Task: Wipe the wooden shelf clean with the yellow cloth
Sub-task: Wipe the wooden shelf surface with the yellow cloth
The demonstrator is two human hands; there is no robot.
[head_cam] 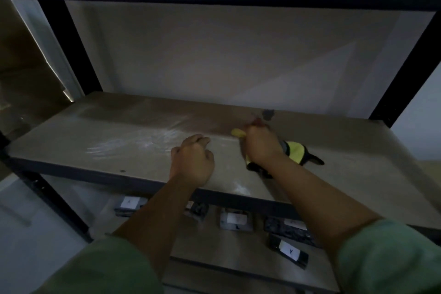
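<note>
Wooden shelf [95, 136] lies bare leftward; a small dark object [268, 114] sits near the back wall.

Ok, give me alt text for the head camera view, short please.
A person's right hand presses a yellow cloth onto a wooden shelf, while the left hand rests loosely curled beside it. Labelled dark packages lie on the lower shelf.

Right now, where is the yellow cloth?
In the head view, the yellow cloth lies right of centre on the wooden shelf, bunched under the right hand, with the left hand resting beside it.
</note>
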